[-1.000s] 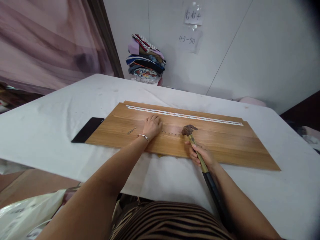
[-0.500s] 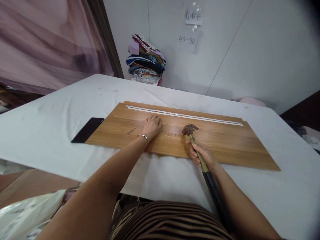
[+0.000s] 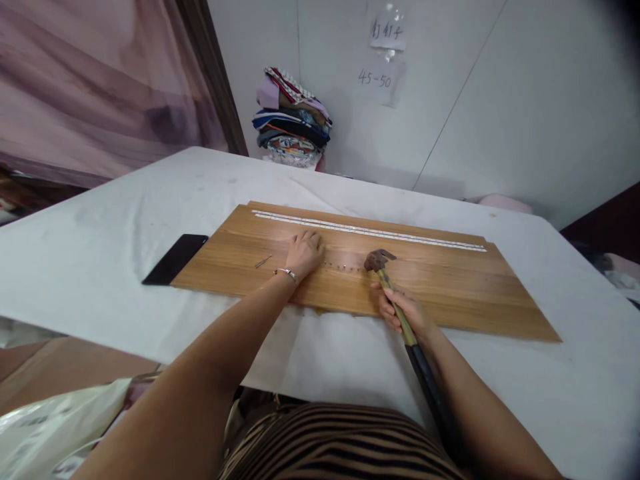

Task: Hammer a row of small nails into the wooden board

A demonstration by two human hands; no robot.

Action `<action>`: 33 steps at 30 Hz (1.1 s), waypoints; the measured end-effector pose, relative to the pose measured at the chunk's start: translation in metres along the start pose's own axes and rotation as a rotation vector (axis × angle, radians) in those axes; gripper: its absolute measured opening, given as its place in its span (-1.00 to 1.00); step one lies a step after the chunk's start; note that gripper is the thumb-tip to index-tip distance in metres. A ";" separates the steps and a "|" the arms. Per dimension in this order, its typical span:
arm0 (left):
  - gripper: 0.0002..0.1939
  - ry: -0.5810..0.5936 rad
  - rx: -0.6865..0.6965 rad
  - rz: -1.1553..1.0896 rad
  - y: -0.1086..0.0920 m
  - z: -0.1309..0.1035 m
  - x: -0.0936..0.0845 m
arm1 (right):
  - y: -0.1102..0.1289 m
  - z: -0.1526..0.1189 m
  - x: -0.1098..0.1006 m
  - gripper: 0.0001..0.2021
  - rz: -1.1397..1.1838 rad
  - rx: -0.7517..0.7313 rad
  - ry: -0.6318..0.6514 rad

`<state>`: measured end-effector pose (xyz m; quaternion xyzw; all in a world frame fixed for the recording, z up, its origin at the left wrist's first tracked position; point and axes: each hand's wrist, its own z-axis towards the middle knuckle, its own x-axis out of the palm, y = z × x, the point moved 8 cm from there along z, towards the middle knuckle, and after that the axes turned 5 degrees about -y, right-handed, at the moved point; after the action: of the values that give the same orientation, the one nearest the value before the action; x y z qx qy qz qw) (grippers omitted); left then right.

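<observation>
A brown wooden board (image 3: 450,280) lies across the white table, with two white measuring strips (image 3: 370,231) along its far edge. My left hand (image 3: 305,253) rests palm down on the board, left of a row of several small nails (image 3: 344,267); its fingers lie flat. My right hand (image 3: 404,308) is wrapped round the wooden handle of a claw hammer (image 3: 397,300). The rusty hammer head is at the right end of the nail row. A few loose nails (image 3: 263,261) lie on the board left of my left hand.
A black flat object (image 3: 175,260) sticks out at the board's left end on the white table (image 3: 115,220). Folded clothes (image 3: 293,123) are stacked behind the table, by a wall with paper notes (image 3: 376,79). A pink curtain (image 3: 100,80) hangs at the left.
</observation>
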<state>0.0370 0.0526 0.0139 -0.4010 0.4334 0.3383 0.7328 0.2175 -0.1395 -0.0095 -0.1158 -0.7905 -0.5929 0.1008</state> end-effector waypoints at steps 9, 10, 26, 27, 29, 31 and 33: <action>-0.69 0.012 -0.007 0.001 0.000 0.000 0.000 | 0.000 0.000 0.000 -0.55 0.011 0.007 -0.014; -0.69 0.010 -0.007 0.001 0.000 0.000 0.000 | 0.000 0.000 0.000 -0.55 0.015 0.005 -0.011; -0.69 0.018 -0.003 0.021 0.001 0.000 0.002 | 0.001 0.000 0.000 -0.49 0.006 0.014 -0.026; -0.68 0.019 -0.003 0.024 0.001 0.000 0.002 | 0.001 0.000 0.001 -0.49 0.004 0.014 -0.022; -0.68 0.019 -0.005 0.027 0.000 0.000 0.001 | 0.001 0.000 0.001 -0.50 -0.004 0.017 -0.019; -0.69 0.014 -0.006 0.023 0.000 0.000 0.000 | 0.001 0.000 0.000 -0.51 -0.009 0.018 -0.025; -0.70 0.009 -0.005 0.018 -0.001 0.000 0.000 | 0.001 0.000 -0.001 -0.52 -0.006 0.013 -0.032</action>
<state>0.0373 0.0521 0.0141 -0.4005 0.4391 0.3442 0.7268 0.2185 -0.1392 -0.0092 -0.1221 -0.7961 -0.5863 0.0873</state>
